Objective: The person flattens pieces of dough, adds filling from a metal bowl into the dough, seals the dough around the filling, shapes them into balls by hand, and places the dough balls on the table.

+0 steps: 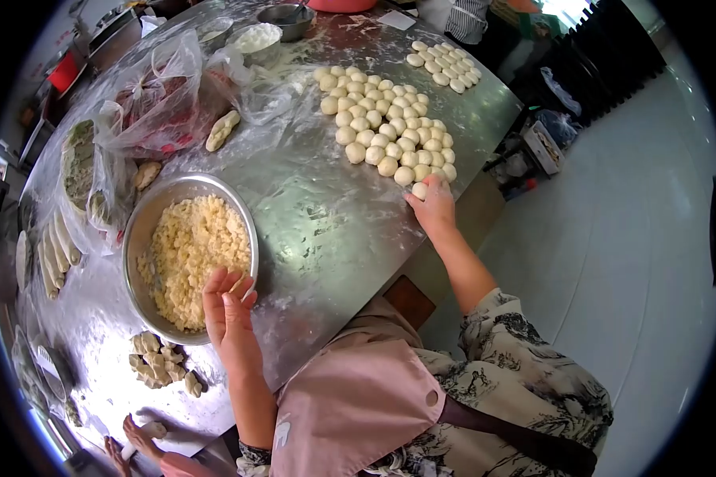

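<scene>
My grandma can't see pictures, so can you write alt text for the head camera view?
A person's right hand holds a pale dough ball at the edge of a big cluster of balls on a floury metal table. Their left hand is at the rim of a metal bowl of crumbly yellow mixture.

Commercial bakery kitchen | dough balls (385, 119) are filling a floured metal table (310, 222) | filling bowl (191, 253) and bagged ingredients (163, 99) are sitting nearby

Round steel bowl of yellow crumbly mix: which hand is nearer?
Left. The left hand overlaps the rim of the bowl in view; the right hand is farther off, holding a pale round dough ball.
</scene>
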Demonstrator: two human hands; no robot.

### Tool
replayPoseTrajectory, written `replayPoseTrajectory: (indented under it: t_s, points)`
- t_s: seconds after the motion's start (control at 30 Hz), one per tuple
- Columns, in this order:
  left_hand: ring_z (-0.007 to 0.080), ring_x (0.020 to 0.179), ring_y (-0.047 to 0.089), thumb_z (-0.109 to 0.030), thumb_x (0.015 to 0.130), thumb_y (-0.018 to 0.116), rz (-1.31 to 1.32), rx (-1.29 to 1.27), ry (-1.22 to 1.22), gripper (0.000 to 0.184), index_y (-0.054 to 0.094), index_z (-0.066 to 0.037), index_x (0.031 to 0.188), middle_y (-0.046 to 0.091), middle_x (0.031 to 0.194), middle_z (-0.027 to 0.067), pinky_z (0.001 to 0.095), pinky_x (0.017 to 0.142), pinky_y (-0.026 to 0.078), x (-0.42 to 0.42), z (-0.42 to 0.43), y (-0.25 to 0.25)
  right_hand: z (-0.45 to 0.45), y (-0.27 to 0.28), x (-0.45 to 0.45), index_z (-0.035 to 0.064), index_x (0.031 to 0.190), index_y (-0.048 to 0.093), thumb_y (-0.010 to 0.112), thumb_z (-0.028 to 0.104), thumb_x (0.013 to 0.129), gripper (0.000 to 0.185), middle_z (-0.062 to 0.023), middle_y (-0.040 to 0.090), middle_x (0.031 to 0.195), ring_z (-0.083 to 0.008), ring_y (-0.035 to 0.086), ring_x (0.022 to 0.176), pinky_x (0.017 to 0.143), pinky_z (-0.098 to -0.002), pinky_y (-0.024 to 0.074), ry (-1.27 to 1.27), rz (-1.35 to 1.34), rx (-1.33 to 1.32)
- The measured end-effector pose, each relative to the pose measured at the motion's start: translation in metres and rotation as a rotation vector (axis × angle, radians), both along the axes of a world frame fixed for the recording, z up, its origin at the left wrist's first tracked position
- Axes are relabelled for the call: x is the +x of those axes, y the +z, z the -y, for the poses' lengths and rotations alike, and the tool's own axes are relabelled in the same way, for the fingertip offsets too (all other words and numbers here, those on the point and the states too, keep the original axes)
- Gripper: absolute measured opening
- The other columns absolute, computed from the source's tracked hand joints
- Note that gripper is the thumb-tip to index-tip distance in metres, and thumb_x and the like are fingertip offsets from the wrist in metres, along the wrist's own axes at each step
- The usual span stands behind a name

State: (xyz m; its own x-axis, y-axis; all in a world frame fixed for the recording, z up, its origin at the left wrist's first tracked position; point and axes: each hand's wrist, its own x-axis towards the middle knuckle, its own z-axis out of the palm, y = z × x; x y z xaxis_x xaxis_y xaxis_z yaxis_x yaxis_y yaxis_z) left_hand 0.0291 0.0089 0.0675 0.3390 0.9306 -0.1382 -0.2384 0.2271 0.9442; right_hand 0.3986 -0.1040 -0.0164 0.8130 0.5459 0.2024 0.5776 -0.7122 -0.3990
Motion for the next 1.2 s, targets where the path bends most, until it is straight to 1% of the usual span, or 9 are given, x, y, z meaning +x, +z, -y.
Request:
replayPoseTrajectory:
  t_s: [0.1,0.2,0.53,0.63,0.73,0.8,0.93,1.07,1.2]
  points:
    - [0.0193,0.112,0.056,-0.025,0.102,0.047,-0.008,-0.022,0.032,0.042,0.041,-0.006,0.139,0.052,0.127,0.0101,0.0312,0.094,0.044,-0.011,0.002,0.003,-0.002,-0.009,0.001,0.0044,0.105,0.053,0.08,0.023,0.073,0.047,-0.0197,0.056,0.105,-0.036,0.06,0.088,0.078,-0.0417,0.0509,-0.009,0.1,0.135]
    - [0.0189,0.112,0.056,-0.025,0.101,0.05,0.038,-0.039,0.05,0.045,0.04,-0.006,0.14,0.052,0.127,0.0098,0.031,0.094,0.044,-0.021,0.004,0.002,0.0,-0.01,0.002,0.0054,0.104,0.054,0.081,0.021,0.072,0.045,-0.0186,0.057,0.104,-0.0331,0.061,0.087,0.077,-0.0411,0.0517,-0.076,-0.127,0.254]
    - [0.0191,0.106,0.059,-0.024,0.098,0.056,0.134,-0.019,0.19,0.043,0.044,-0.006,0.135,0.057,0.121,0.0082,0.0307,0.088,0.047,-0.069,0.016,-0.02,0.012,-0.002,-0.01,0.0048,0.115,0.057,0.074,0.016,0.074,0.045,-0.0149,0.061,0.099,-0.0227,0.066,0.078,0.074,-0.0361,0.0536,-0.043,-0.136,0.212]
    - [0.0188,0.104,0.059,-0.018,0.098,0.054,-0.058,0.039,0.511,0.034,0.049,-0.005,0.129,0.058,0.115,0.0072,0.0316,0.087,0.048,-0.114,0.03,-0.022,0.018,-0.014,-0.011,0.0026,0.119,0.057,0.072,0.019,0.078,0.047,-0.011,0.065,0.093,-0.022,0.065,0.076,0.073,-0.0355,0.0526,0.03,0.149,0.342]
    - [0.0189,0.113,0.053,-0.01,0.094,0.059,-0.351,0.142,0.819,0.033,0.051,-0.003,0.125,0.055,0.118,0.0085,0.0307,0.091,0.043,-0.157,0.043,-0.047,0.002,-0.01,-0.047,0.0018,0.125,0.053,0.07,0.016,0.087,0.044,-0.0089,0.065,0.103,-0.0138,0.061,0.072,0.069,-0.0283,0.0509,0.098,-0.126,0.332]
    - [0.0239,0.115,0.051,-0.013,0.09,0.065,-0.735,0.206,0.95,0.043,0.047,0.003,0.126,0.053,0.122,0.014,0.0354,0.097,0.041,-0.175,0.051,-0.066,-0.023,-0.006,-0.092,0.0015,0.126,0.052,0.067,0.015,0.091,0.04,-0.0032,0.065,0.094,-0.0078,0.055,0.069,0.067,-0.0238,0.0476,0.272,-0.304,0.415]
    - [0.0371,0.12,0.045,-0.015,0.075,0.077,-1.34,0.307,0.815,0.066,0.045,0.004,0.129,0.047,0.127,0.0218,0.0439,0.101,0.039,-0.19,0.07,-0.08,-0.041,-0.021,-0.156,0.003,0.118,0.057,0.07,0.011,0.087,0.034,-0.0018,0.059,0.076,-0.0081,0.052,0.063,0.06,-0.0239,0.0455,0.481,-0.488,0.385]
    - [0.0407,0.12,0.045,-0.017,0.071,0.08,-1.213,0.264,0.755,0.074,0.044,0.001,0.132,0.047,0.127,0.0243,0.0444,0.103,0.037,-0.185,0.06,-0.094,-0.061,-0.014,-0.201,0.0027,0.111,0.06,0.071,0.011,0.084,0.03,-0.0037,0.057,0.072,-0.0119,0.053,0.063,0.06,-0.0272,0.0465,0.639,-0.442,0.351]
    - [0.0394,0.101,0.054,-0.018,0.08,0.074,-1.322,0.284,0.677,0.04,0.057,0.001,0.11,0.059,0.104,0.0212,0.0456,0.089,0.045,-0.189,0.038,-0.108,-0.07,-0.023,-0.211,0.0034,0.106,0.062,0.069,0.016,0.086,0.024,-0.0081,0.065,0.082,-0.0178,0.061,0.067,0.064,-0.0321,0.0514,0.651,-0.349,0.282]
